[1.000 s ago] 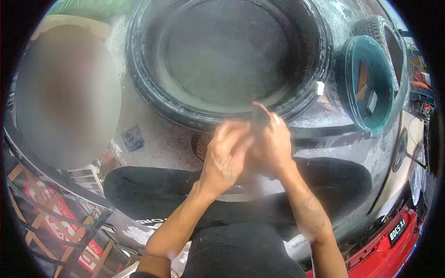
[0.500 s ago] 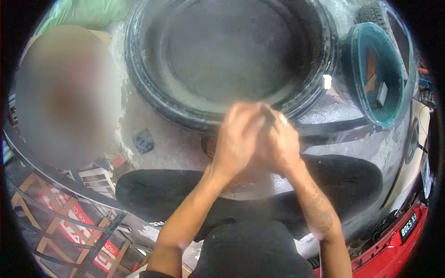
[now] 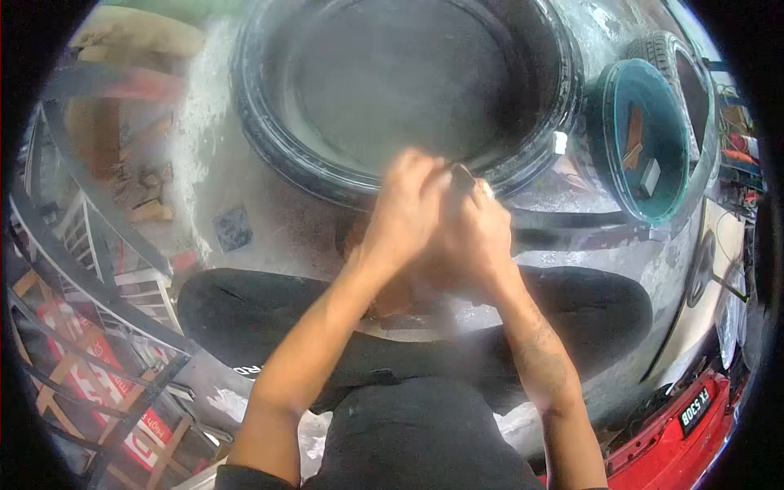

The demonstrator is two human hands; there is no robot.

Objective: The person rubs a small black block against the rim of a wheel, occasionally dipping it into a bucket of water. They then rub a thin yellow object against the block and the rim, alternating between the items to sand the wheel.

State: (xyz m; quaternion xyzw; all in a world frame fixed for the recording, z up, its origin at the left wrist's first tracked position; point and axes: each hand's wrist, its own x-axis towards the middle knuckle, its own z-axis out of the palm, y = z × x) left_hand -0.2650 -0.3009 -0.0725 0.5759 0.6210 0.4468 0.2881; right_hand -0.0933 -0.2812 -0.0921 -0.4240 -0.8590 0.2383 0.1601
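Observation:
My left hand [image 3: 406, 206] and my right hand [image 3: 472, 241] are pressed together above my knees, just in front of a big black tyre [image 3: 269, 139] lying flat on the wet concrete. A small dark object [image 3: 462, 175] sticks up between the fingers; my right hand grips it and my left hand covers it from the left. What the object is cannot be made out. A ring shows on my right hand. My legs in black trousers [image 3: 245, 327] are folded below the hands.
A teal bucket [image 3: 608, 106] with a few items inside stands at the right, with another tyre [image 3: 665, 45] behind it. A black strip [image 3: 572, 220] lies on the floor to the right. A red vehicle with a number plate [image 3: 694, 412] is at lower right. Metal racks [image 3: 90, 269] stand left.
The view has shifted, so the blurred person at the left is gone from view. My hands have stayed clasped around the small dark object, with my left hand now further over it.

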